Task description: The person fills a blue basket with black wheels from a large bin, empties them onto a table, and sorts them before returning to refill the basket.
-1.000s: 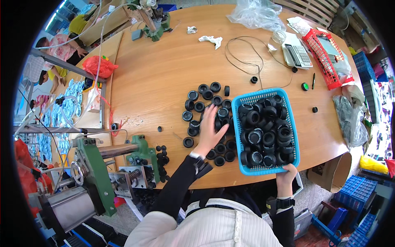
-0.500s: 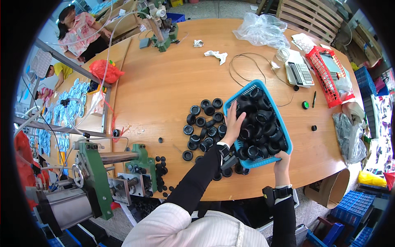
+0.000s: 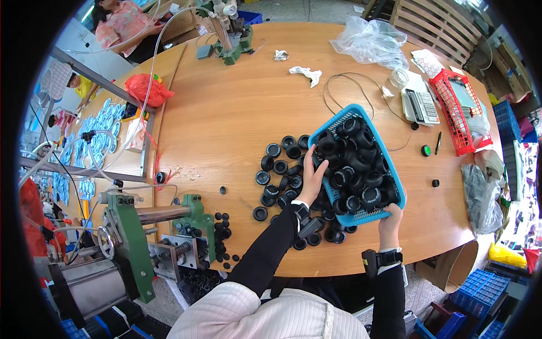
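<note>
A light-blue plastic basket (image 3: 400, 189) full of small black rubber tyres (image 3: 355, 161) is over the table at the right of centre. At its near right corner, my right hand (image 3: 390, 219) is closed on the rim. My left hand (image 3: 310, 179) lies at the basket's left side, fingers stretched up along the rim and thumb apart toward the tyres. That hand hides part of the rim. Beside and below the basket, loose black tyres (image 3: 263, 177) are spread on the wooden table (image 3: 226, 124).
A green and metal press machine (image 3: 127, 243) stands at the near left, with small black pieces (image 3: 220, 233) beside it. At the right are a calculator (image 3: 422, 105), a red basket (image 3: 451, 116) and a glass jar (image 3: 398, 78). A clear plastic bag (image 3: 370, 42) lies far back.
My left hand has shifted slightly down and left, off the tyres toward the left rim. The basket has moved slightly right in the picture, with my right hand still on it.
</note>
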Action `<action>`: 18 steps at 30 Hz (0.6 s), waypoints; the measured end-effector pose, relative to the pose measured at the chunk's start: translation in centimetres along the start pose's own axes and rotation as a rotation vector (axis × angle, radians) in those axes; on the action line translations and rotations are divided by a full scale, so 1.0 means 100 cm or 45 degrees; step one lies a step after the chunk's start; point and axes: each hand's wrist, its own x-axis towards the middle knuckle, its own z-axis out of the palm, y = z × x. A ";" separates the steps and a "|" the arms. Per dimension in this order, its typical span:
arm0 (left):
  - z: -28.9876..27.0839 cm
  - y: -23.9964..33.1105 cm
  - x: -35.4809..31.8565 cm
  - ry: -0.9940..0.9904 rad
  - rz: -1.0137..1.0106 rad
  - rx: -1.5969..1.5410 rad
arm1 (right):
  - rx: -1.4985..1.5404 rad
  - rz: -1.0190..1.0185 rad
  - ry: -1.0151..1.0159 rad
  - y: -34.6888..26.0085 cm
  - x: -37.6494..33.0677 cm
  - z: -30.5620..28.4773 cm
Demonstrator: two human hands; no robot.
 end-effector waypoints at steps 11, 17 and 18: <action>-0.049 0.012 0.036 0.173 0.162 0.373 | 0.134 -0.031 -0.093 0.006 0.045 0.006; -0.098 0.020 0.035 0.334 -0.187 1.459 | 0.113 -0.092 -0.118 0.005 0.056 0.018; -0.105 0.025 0.034 0.378 -0.243 1.537 | 0.128 -0.115 -0.116 0.004 0.058 0.017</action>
